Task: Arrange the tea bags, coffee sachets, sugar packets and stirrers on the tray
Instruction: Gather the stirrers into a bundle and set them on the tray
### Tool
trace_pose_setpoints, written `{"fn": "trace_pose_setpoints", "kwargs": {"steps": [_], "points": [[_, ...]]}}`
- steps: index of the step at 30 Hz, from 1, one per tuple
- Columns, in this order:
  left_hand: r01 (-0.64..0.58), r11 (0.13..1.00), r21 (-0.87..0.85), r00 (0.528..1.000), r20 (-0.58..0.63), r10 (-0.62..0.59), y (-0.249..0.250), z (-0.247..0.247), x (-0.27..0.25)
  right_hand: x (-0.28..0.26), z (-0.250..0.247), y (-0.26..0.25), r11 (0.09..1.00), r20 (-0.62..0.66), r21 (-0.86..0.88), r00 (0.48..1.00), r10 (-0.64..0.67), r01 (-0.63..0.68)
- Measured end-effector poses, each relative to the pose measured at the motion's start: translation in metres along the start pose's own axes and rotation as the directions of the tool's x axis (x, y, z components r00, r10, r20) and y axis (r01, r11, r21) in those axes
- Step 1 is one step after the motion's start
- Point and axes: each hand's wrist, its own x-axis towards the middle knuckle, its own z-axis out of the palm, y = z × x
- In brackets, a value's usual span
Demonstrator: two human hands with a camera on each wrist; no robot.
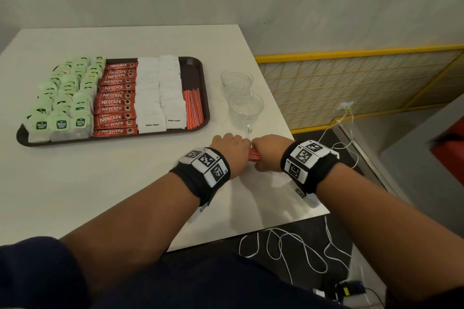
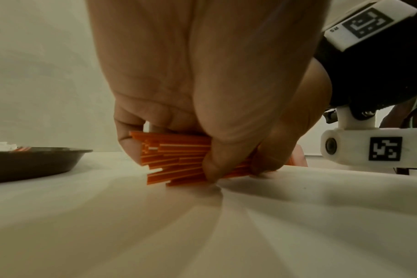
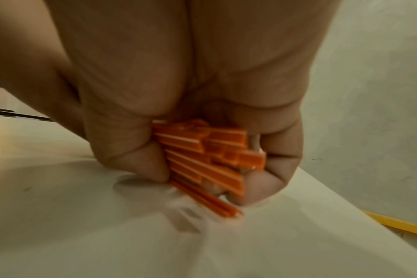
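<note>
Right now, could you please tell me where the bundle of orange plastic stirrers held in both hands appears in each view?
Head: the bundle of orange plastic stirrers peeks out between the two fists, right of centre.
Left wrist: centre, under the left hand.
Right wrist: centre, under the right hand.
Shared landmark: the white table.

Coffee sachets: "NESCAFE CLASSIC" in white on red, repeated down the column.
Sugar packets: "White Sugar" in black on the two front packets.
Tea bags: dark green tags with white print, too small to read.
Wristbands: black-and-white square code markers; small characters beside them unreadable.
</note>
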Motion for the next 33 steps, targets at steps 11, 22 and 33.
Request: {"fn": "trace_pose_setpoints", "kwargs": {"steps": [11, 22, 33], "points": [[-0.109, 0.994, 0.021, 0.994, -0.006, 0.109, -0.006, -0.002, 0.000, -0.001, 0.004, -0.001, 1.000, -0.034, -0.001, 0.999, -0.004, 0.004], [-0.073, 0.997, -0.004, 0.996, 0.056, 0.073, -0.007, -0.008, 0.004, -0.005, 0.001, -0.003, 1.000, -0.022, 0.002, 1.000, -0.001, 0.001], [-0.070, 0.998, 0.003, 0.996, 0.061, 0.070, -0.001, -0.003, -0.001, -0.008, 0.007, -0.001, 0.997, -0.080, 0.067, 0.997, -0.019, 0.024]]}}
